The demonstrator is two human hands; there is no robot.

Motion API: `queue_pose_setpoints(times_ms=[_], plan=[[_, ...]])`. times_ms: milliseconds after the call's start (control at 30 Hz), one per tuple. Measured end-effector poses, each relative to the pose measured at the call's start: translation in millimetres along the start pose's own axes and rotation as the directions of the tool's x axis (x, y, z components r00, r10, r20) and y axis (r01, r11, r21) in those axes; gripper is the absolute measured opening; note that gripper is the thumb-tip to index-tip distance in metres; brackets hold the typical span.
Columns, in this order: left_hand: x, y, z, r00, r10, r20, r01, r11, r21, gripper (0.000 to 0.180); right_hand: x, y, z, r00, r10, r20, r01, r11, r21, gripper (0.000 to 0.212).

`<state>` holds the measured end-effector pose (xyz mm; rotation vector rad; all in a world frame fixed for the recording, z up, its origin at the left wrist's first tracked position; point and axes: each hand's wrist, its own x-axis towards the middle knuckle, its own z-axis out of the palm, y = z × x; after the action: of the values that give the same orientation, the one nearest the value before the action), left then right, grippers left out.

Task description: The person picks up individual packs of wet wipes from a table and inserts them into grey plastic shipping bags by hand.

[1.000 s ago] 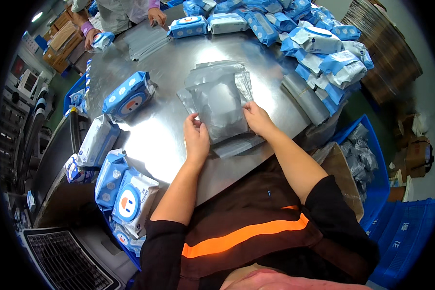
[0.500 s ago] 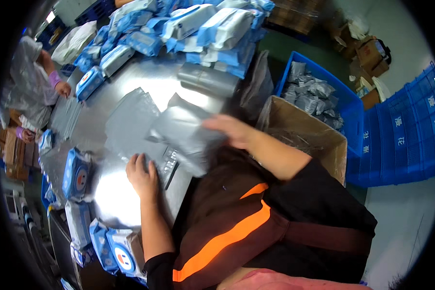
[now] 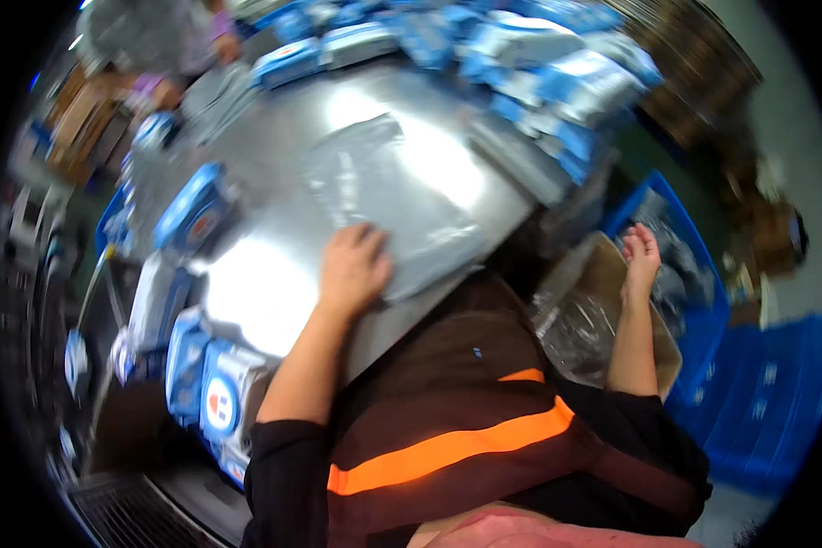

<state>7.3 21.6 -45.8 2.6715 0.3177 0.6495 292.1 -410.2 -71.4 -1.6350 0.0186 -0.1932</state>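
Observation:
My left hand (image 3: 354,267) lies on the near left edge of flat grey plastic mailing bags (image 3: 402,205), its fingers resting on them and slightly bent. The bags are on a shiny metal table (image 3: 274,173). Off the table to the right, my right hand (image 3: 642,260) is raised over the border between an open cardboard box (image 3: 671,361) and a blue bin (image 3: 717,315). Its fingers are apart and loosely curled, with nothing visible in them. Grey filled parcels (image 3: 671,228) lie in the bin, blurred by motion.
White and blue wipes packs (image 3: 521,41) are heaped at the far side; more packs (image 3: 233,393) line the left edge. A grey roll (image 3: 521,155) lies at the table's right edge. Another person's hand (image 3: 226,46) is at the far left. Stacked blue crates (image 3: 763,393) stand right.
My right hand has swung right from the table to the bin and no longer holds the grey parcel. My left hand has shifted onto the bags. The view has turned.

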Motion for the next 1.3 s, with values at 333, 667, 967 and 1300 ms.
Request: queue_pose_setpoints(times_ms=[333,667,967,1300], plan=[[-8.4,-7.0,-2.4,0.996,0.017,-0.086,-0.023,0.997,-0.067,0.048,-229.2,-180.6,435.3,-0.161,-0.599,0.785,0.765,0.427,0.482,0.058],[-6.3,-9.8,0.1,0.973,-0.172,-0.155,0.051,0.813,-0.579,0.044,-300.1,-171.8,609.2,-0.261,-0.250,0.933,0.925,0.211,0.315,0.088],[-10.6,-10.6,5.6,0.992,-0.124,-0.013,0.122,0.984,-0.129,0.052,-137.2,-176.5,399.4,0.403,-0.136,0.905,0.518,0.849,-0.103,0.082],[-2.4,15.6,-3.3,0.997,-0.050,-0.054,0.048,0.998,-0.039,0.038,-72.6,-98.0,240.4,0.554,-0.227,0.801,0.816,0.340,-0.468,0.104]])
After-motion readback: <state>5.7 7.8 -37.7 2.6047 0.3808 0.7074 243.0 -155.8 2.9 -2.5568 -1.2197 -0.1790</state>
